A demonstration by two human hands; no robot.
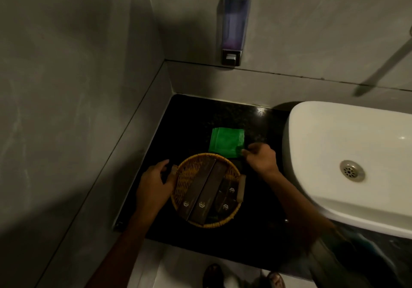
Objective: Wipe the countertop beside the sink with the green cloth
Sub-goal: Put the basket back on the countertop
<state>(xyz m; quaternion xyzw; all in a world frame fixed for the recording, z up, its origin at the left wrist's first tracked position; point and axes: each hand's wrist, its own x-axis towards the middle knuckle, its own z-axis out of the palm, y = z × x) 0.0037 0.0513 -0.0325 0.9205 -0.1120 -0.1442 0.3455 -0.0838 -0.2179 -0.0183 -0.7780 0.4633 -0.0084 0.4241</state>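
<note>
A folded green cloth (226,140) lies flat on the black countertop (191,120), left of the white sink (347,154). My right hand (259,158) pinches the cloth's near right corner with its fingers closed. My left hand (153,184) rests against the left rim of a round wicker basket (194,165) that stands on the counter just in front of the cloth; its fingers are spread and curl around the rim.
The basket holds several dark flat packets (207,194). A soap dispenser (234,24) hangs on the back wall above the counter. Grey walls close in the counter on the left and behind. A metal spout (379,64) slants over the sink. My feet (243,276) show below.
</note>
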